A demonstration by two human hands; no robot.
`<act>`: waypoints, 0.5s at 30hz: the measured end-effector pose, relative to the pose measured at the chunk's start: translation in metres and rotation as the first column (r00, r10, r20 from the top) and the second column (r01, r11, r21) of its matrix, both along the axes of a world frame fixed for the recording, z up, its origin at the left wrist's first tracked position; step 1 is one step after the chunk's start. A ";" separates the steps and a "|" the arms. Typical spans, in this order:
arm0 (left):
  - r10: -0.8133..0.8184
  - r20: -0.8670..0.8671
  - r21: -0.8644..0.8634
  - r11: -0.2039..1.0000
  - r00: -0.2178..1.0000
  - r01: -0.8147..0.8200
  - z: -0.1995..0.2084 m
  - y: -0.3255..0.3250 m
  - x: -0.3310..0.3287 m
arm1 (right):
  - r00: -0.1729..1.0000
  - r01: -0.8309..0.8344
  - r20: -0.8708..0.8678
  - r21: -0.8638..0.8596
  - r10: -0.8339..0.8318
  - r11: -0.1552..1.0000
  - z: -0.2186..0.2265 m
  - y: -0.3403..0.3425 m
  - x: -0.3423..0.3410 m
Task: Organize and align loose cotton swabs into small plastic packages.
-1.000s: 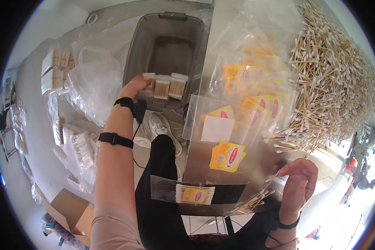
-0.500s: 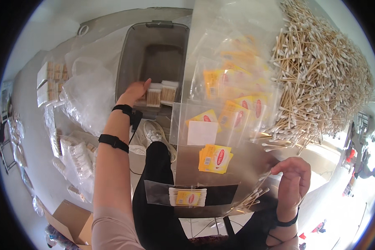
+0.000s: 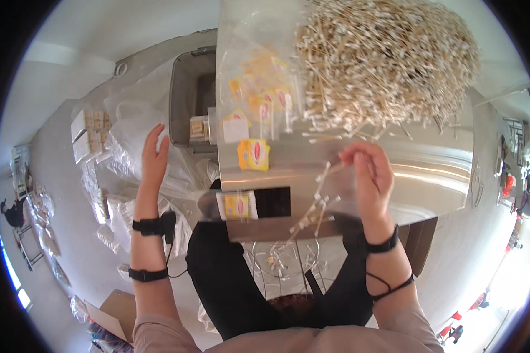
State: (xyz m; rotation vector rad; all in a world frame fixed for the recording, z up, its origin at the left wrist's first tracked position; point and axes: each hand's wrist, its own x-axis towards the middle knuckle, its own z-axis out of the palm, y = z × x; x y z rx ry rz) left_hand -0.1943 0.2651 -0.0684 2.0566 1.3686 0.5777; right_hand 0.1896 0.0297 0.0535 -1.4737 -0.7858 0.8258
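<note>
My left hand (image 3: 155,156) is raised left of the table, beside the grey bin; its fingers are stretched out with nothing in them. Over the table, below the big heap of cotton swabs (image 3: 388,65), my right hand (image 3: 372,173) has its fingers curled in. Blur hides whether its fingertips hold a swab. Loose cotton swabs (image 3: 319,213) lie just left of it near the table's front edge. A clear packet of cotton swabs with a yellow card (image 3: 237,205) lies by a black strip (image 3: 274,202). Behind it sits a small stack of yellow cards (image 3: 254,155).
The grey bin (image 3: 182,94) stands left of the metal table (image 3: 418,176), with swab packs (image 3: 198,127) in it. Clear bags with yellow cards (image 3: 265,88) spread over the table's far left. Plastic bags (image 3: 132,126) and an open cardboard box (image 3: 115,315) lie on the floor at left.
My left hand has left the bin and its swab packs and now hangs in the air outside it. My view has swung to the right. My right hand is still over the table.
</note>
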 end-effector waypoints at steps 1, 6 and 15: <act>0.059 0.028 0.024 0.998 0.998 -0.060 0.025 -0.014 0.001 | 1.000 0.007 0.012 0.029 -0.007 1.000 0.000 0.002 0.003; 0.130 0.085 0.004 0.991 0.988 -0.131 0.118 -0.123 0.041 | 0.927 -0.068 0.371 0.025 0.054 0.997 0.003 -0.006 0.008; -0.275 0.106 0.178 0.951 0.956 0.254 0.130 -0.254 0.139 | 0.227 -0.552 0.809 -0.352 0.542 0.756 0.025 -0.058 -0.024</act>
